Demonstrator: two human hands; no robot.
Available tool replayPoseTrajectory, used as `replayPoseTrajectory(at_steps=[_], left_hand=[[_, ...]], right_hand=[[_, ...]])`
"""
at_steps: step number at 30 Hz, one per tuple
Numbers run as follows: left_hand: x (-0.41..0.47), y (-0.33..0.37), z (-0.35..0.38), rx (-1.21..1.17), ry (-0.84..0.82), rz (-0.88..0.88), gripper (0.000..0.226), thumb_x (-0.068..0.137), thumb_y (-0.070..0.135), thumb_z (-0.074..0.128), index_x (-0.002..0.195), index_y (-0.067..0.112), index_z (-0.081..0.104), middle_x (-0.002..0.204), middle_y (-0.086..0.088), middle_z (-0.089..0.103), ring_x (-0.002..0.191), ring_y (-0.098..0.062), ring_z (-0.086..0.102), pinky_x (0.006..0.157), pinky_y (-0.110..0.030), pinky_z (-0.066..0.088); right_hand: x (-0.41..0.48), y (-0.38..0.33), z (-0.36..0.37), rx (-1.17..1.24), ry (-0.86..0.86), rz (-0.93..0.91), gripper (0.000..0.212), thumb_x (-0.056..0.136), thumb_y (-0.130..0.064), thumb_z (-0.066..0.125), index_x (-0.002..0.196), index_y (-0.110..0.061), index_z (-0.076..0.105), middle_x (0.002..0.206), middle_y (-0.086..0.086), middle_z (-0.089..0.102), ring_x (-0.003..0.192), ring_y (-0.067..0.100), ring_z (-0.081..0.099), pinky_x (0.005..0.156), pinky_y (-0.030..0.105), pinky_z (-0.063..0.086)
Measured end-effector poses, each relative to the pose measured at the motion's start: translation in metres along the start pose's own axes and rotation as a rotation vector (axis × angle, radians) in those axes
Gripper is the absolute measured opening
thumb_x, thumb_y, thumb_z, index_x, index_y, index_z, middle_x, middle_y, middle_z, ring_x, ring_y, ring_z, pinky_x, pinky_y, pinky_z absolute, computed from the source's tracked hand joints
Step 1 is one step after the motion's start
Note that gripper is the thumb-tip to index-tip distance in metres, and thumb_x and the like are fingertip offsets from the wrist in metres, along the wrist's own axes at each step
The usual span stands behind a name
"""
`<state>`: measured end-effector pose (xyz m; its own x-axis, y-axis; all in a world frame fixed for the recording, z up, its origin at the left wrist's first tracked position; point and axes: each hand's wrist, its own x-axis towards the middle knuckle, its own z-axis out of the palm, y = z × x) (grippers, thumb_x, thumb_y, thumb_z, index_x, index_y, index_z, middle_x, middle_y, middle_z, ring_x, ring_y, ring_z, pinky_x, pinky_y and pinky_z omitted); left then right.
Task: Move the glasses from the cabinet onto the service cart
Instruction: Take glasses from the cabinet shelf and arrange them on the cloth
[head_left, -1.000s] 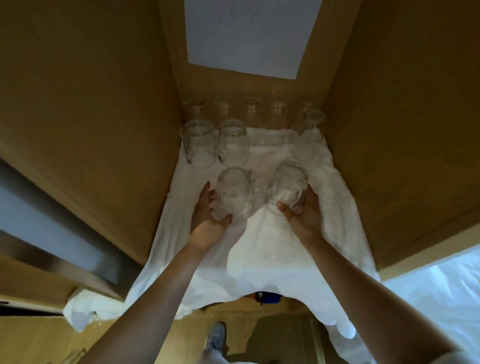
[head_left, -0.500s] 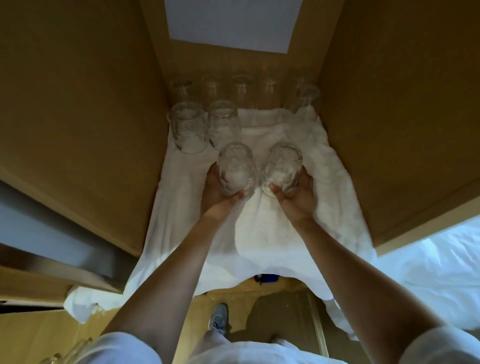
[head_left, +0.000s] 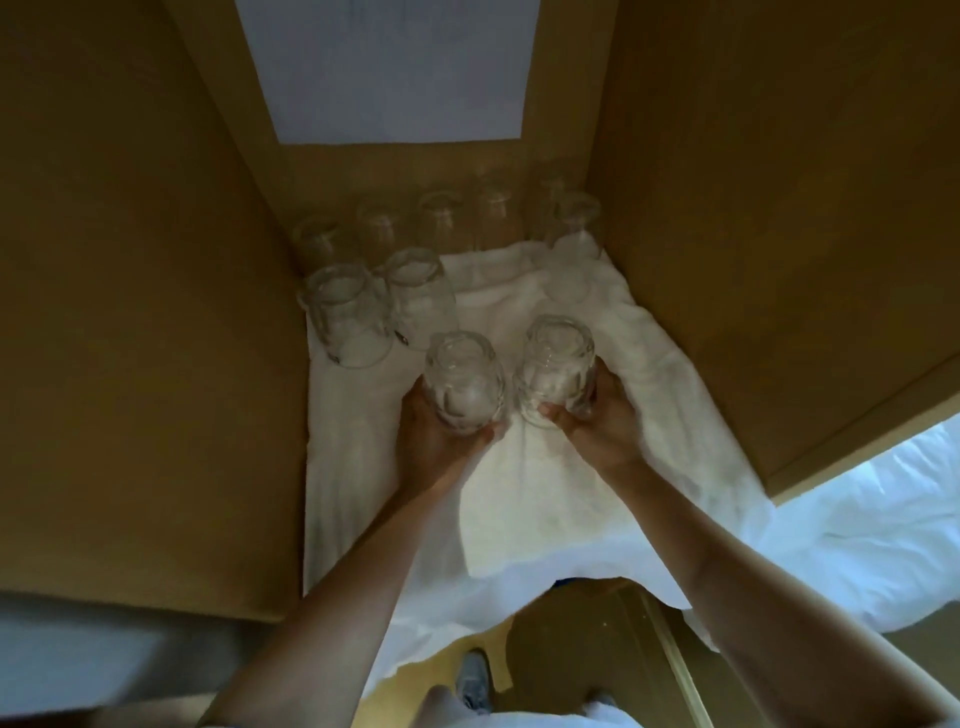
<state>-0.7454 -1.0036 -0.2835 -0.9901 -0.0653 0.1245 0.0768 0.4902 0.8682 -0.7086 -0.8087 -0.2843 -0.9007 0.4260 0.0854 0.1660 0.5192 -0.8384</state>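
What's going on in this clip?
A person reaches into a wooden cabinet with a clear glass gripped in each hand. The left hand holds the left glass and the right hand holds the right glass, side by side over the white cloth. The other glasses stand behind them. No service cart is in view.

left glass and right glass drawn closer together, nearly touching

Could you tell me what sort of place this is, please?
Probably a hotel or restaurant storage area: a wooden cabinet lined with white cloth, rows of clear glasses, and white linen beside it at right.
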Motion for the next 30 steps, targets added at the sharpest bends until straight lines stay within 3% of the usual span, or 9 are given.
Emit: replayPoseTrajectory(at_steps=[5, 8, 11, 15, 19, 20, 23, 27, 30], left_hand=[[0.012, 0.007, 0.008, -0.088, -0.045, -0.052, 0.103, 0.040, 0.046, 0.088, 0.126, 0.021, 0.038, 0.121, 0.005, 0.058, 0.107, -0.009, 0.060, 0.091, -0.025, 0.051], [0.020, 0.009, 0.014, -0.065, -0.025, -0.045, 0.101, 0.044, 0.033, 0.094, 0.128, 0.015, 0.040, 0.120, 0.000, 0.058, 0.105, -0.010, 0.059, 0.088, -0.015, 0.045], [0.029, 0.017, 0.020, -0.090, 0.013, -0.033, 0.103, 0.045, 0.028, 0.095, 0.130, 0.009, 0.040, 0.124, -0.003, 0.057, 0.108, -0.012, 0.058, 0.090, -0.016, 0.044], [0.036, 0.028, 0.036, -0.150, 0.021, -0.037, 0.099, 0.048, 0.018, 0.094, 0.130, 0.007, 0.040, 0.117, 0.007, 0.050, 0.104, -0.003, 0.051, 0.079, 0.006, 0.032], [0.043, 0.029, 0.051, -0.189, -0.003, -0.034, 0.098, 0.046, 0.023, 0.094, 0.127, 0.016, 0.040, 0.121, 0.004, 0.057, 0.109, -0.008, 0.058, 0.092, -0.017, 0.047], [0.047, 0.029, 0.053, -0.191, -0.009, -0.025, 0.098, 0.046, 0.024, 0.094, 0.128, 0.015, 0.040, 0.122, 0.003, 0.057, 0.111, -0.009, 0.058, 0.094, -0.020, 0.047], [0.060, 0.030, 0.058, -0.186, -0.015, 0.022, 0.103, 0.045, 0.035, 0.092, 0.131, 0.013, 0.040, 0.129, 0.000, 0.055, 0.119, -0.011, 0.055, 0.102, -0.026, 0.044], [0.074, 0.031, 0.068, -0.133, 0.014, -0.012, 0.107, 0.047, 0.025, 0.094, 0.135, 0.008, 0.036, 0.133, -0.002, 0.050, 0.122, -0.010, 0.050, 0.102, -0.018, 0.039], [0.089, 0.032, 0.077, -0.099, 0.021, -0.054, 0.112, 0.049, 0.029, 0.094, 0.138, 0.003, 0.032, 0.139, -0.009, 0.044, 0.128, -0.018, 0.046, 0.107, -0.024, 0.035]], right_hand=[[0.008, -0.007, -0.009, 0.213, -0.103, 0.027, 0.081, 0.069, -0.025, 0.083, 0.138, -0.019, 0.042, 0.134, -0.009, 0.052, 0.125, 0.009, 0.048, 0.105, 0.021, 0.037], [0.020, -0.011, -0.015, 0.258, -0.175, 0.033, 0.081, 0.068, -0.030, 0.083, 0.137, -0.021, 0.042, 0.139, -0.005, 0.050, 0.129, 0.010, 0.046, 0.112, 0.034, 0.036], [0.038, -0.014, -0.017, 0.270, -0.209, 0.018, 0.085, 0.060, -0.045, 0.081, 0.134, -0.027, 0.043, 0.138, -0.006, 0.051, 0.130, 0.011, 0.046, 0.112, 0.039, 0.036], [0.065, -0.006, -0.022, 0.253, -0.218, 0.031, 0.082, 0.069, -0.016, 0.084, 0.138, -0.012, 0.041, 0.140, 0.002, 0.049, 0.132, 0.016, 0.044, 0.113, 0.042, 0.033], [0.085, 0.001, -0.035, 0.266, -0.304, 0.081, 0.078, 0.073, -0.008, 0.078, 0.138, -0.017, 0.037, 0.114, -0.012, 0.053, 0.106, 0.001, 0.050, 0.095, 0.011, 0.039], [0.087, 0.003, -0.037, 0.273, -0.337, 0.094, 0.084, 0.072, -0.011, 0.079, 0.142, -0.015, 0.034, 0.119, -0.011, 0.052, 0.110, 0.002, 0.050, 0.097, 0.010, 0.038], [0.090, 0.010, -0.040, 0.346, -0.357, 0.104, 0.094, 0.069, -0.015, 0.078, 0.147, -0.019, 0.026, 0.148, -0.002, 0.038, 0.136, 0.012, 0.036, 0.113, 0.029, 0.030], [0.090, 0.015, -0.037, 0.366, -0.338, 0.079, 0.089, 0.072, -0.006, 0.077, 0.146, -0.016, 0.029, 0.148, -0.002, 0.038, 0.137, 0.013, 0.035, 0.114, 0.031, 0.030], [0.092, 0.017, -0.035, 0.384, -0.335, 0.088, 0.081, 0.072, 0.002, 0.076, 0.136, -0.027, 0.036, 0.139, -0.007, 0.044, 0.134, 0.013, 0.039, 0.110, 0.028, 0.032]])
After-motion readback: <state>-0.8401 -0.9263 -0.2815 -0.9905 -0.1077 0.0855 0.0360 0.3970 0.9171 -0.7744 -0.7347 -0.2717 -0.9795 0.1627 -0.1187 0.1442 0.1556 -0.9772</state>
